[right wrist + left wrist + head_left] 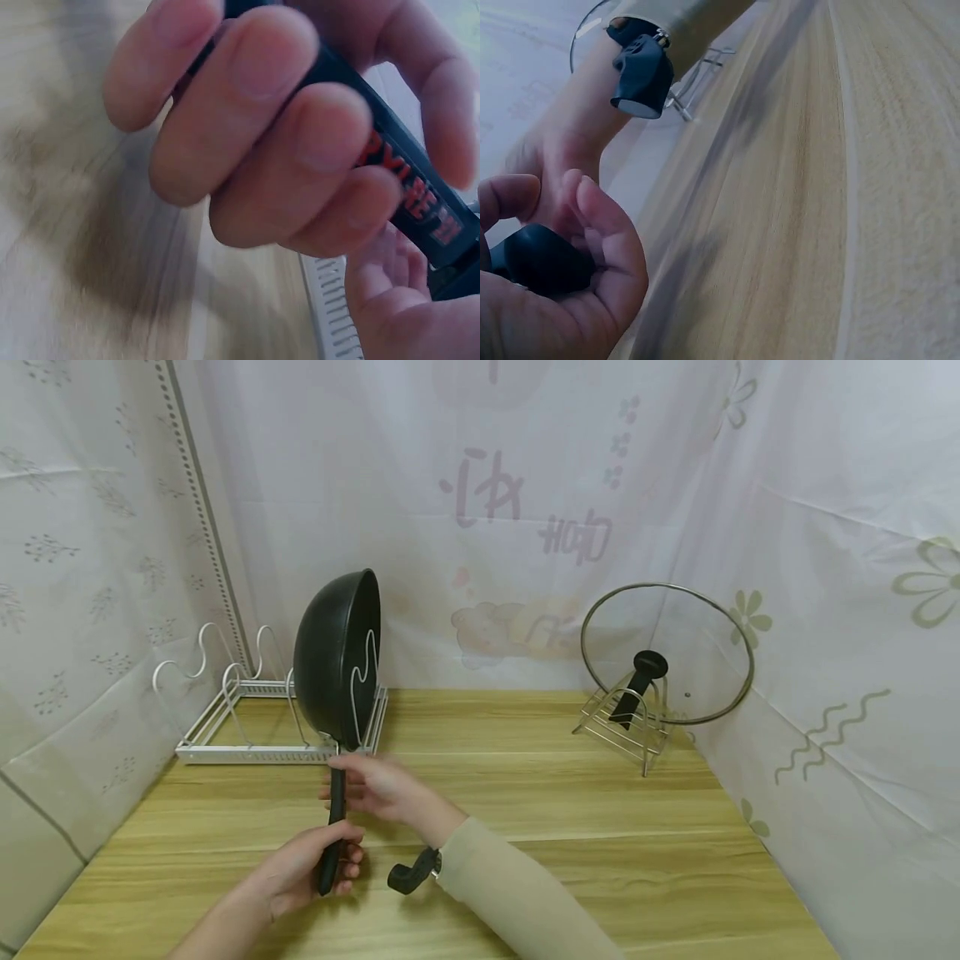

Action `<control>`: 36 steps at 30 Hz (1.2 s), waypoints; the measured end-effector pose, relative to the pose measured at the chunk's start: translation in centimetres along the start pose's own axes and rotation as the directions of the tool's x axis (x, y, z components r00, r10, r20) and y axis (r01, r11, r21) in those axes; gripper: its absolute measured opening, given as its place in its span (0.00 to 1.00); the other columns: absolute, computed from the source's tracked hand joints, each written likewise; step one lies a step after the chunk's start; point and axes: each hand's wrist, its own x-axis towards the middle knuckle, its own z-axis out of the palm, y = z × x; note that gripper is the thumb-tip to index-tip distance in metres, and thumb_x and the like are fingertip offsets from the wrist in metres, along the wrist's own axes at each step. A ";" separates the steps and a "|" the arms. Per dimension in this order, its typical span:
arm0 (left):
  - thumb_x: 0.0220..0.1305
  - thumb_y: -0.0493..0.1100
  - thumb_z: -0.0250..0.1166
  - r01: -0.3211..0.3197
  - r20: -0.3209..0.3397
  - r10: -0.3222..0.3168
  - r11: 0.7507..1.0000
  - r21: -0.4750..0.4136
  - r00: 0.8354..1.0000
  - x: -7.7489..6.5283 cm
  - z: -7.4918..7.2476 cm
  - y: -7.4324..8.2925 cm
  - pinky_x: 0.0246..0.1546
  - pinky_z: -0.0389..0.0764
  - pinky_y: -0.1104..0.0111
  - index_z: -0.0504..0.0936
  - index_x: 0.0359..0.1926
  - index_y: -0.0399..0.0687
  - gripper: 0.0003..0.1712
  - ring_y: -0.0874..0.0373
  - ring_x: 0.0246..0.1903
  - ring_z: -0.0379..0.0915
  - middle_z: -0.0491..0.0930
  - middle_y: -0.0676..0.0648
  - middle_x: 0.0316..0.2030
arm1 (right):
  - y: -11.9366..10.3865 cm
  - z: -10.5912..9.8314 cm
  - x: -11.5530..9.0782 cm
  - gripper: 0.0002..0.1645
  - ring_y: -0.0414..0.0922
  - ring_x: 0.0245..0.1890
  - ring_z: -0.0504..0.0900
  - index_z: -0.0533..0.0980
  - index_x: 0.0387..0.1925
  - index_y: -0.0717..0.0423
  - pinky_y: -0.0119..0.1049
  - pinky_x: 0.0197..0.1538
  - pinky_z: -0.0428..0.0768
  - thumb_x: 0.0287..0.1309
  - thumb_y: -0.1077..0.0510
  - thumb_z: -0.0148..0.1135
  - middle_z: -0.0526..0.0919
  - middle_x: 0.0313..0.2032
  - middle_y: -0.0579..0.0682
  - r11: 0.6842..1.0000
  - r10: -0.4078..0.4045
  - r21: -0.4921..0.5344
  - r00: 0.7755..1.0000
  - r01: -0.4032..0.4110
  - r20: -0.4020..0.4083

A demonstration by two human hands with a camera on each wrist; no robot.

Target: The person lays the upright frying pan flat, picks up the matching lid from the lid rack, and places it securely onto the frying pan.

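A black wok [322, 652] stands on its edge in the right-hand end of a white wire rack [255, 758], a wire loop crossing its open side. Its long black handle [337, 802] points toward me. My left hand [303, 864] grips the handle's lower end, with the fingers curled round it in the left wrist view. Higher up, close to the wok's rim, my right hand [386, 789] holds the handle with its thumb in front and fingers behind. Red lettering shows on the handle [409, 187] in the right wrist view, where left-hand fingers fill the foreground.
More wire loops [232, 693] rise from the rack's left part. At the right, a glass lid [705, 652] with a black knob leans on a small wire stand [615, 739]. Printed cloth hangs behind the wooden table [510, 760] and along its sides.
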 end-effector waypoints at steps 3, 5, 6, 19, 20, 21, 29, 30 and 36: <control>0.82 0.49 0.54 -0.002 0.007 0.002 1.000 0.005 1.000 0.1 0.0 0.0 0.34 0.81 0.73 0.78 0.40 0.53 0.12 0.64 0.32 0.76 0.79 0.57 0.31 | 0.1 0.4 0.3 0.08 0.44 0.43 0.90 0.82 0.41 0.50 0.51 0.68 0.85 0.77 0.51 0.63 0.89 0.45 0.52 0.999 0.025 0.027 1.000 -0.025 0.018; 0.82 0.49 0.54 -0.003 0.009 0.003 1.000 0.003 1.000 0.2 -0.1 0.0 0.33 0.80 0.74 0.77 0.39 0.54 0.11 0.65 0.30 0.75 0.78 0.58 0.30 | 0.2 0.8 0.5 0.09 0.42 0.41 0.90 0.81 0.40 0.51 0.51 0.69 0.84 0.77 0.51 0.62 0.87 0.39 0.48 0.998 0.036 0.042 0.999 -0.037 0.023; 0.83 0.49 0.54 -0.003 0.012 0.003 1.000 0.002 1.000 0.2 -0.1 0.0 0.33 0.79 0.74 0.76 0.39 0.54 0.11 0.65 0.30 0.74 0.77 0.58 0.29 | 0.2 0.9 0.6 0.09 0.42 0.40 0.89 0.80 0.40 0.51 0.50 0.68 0.85 0.77 0.51 0.62 0.86 0.36 0.46 0.998 0.040 0.057 0.999 -0.041 0.029; 0.80 0.48 0.54 -0.002 0.008 0.001 1.000 0.030 1.000 0.5 0.2 0.1 0.27 0.75 0.76 0.70 0.26 0.60 0.18 0.68 0.23 0.69 0.68 0.60 0.22 | 0.5 2.3 1.6 0.14 0.38 0.30 0.84 0.81 0.31 0.50 0.31 0.39 0.86 0.76 0.55 0.61 0.81 0.26 0.41 0.980 0.075 0.184 0.996 -0.082 0.043; 0.80 0.47 0.54 0.000 0.005 0.000 1.000 0.031 1.000 0.5 0.2 0.1 0.26 0.75 0.77 0.70 0.26 0.60 0.19 0.68 0.22 0.68 0.68 0.60 0.22 | 0.5 2.4 1.7 0.14 0.38 0.29 0.83 0.81 0.30 0.50 0.31 0.38 0.86 0.76 0.56 0.61 0.80 0.26 0.41 0.980 0.076 0.182 0.996 -0.082 0.036; 0.80 0.47 0.54 0.001 0.004 -0.001 1.000 0.030 1.000 0.5 0.2 0.1 0.26 0.75 0.77 0.70 0.26 0.60 0.18 0.68 0.22 0.68 0.68 0.60 0.22 | 0.5 2.5 1.8 0.14 0.37 0.28 0.82 0.80 0.30 0.50 0.30 0.37 0.85 0.76 0.56 0.61 0.80 0.25 0.41 0.981 0.075 0.177 0.997 -0.079 0.030; 0.81 0.47 0.55 -0.031 0.021 0.031 1.000 0.002 0.999 0.8 0.2 -0.1 0.24 0.73 0.78 0.71 0.29 0.59 0.17 0.68 0.23 0.69 0.67 0.61 0.21 | 0.5 2.6 2.4 0.16 0.35 0.23 0.79 0.78 0.27 0.49 0.29 0.32 0.84 0.75 0.54 0.63 0.75 0.22 0.39 0.980 0.083 0.183 0.997 -0.081 -0.003; 0.81 0.46 0.55 -0.034 0.027 0.034 0.999 -0.006 0.999 0.9 0.2 -0.2 0.24 0.73 0.78 0.70 0.28 0.59 0.17 0.68 0.23 0.69 0.67 0.61 0.21 | 0.5 2.6 2.5 0.16 0.35 0.22 0.79 0.78 0.27 0.48 0.29 0.32 0.83 0.75 0.54 0.63 0.75 0.22 0.39 0.980 0.083 0.181 0.997 -0.081 -0.003; 0.83 0.47 0.51 -0.038 0.068 0.042 0.998 -0.053 0.997 0.9 0.0 -0.5 0.23 0.72 0.78 0.68 0.27 0.58 0.19 0.70 0.21 0.68 0.67 0.61 0.21 | 0.4 2.5 2.5 0.26 0.31 0.18 0.66 0.67 0.20 0.44 0.24 0.26 0.69 0.79 0.53 0.60 0.65 0.18 0.36 0.973 0.116 0.196 0.992 -0.124 0.054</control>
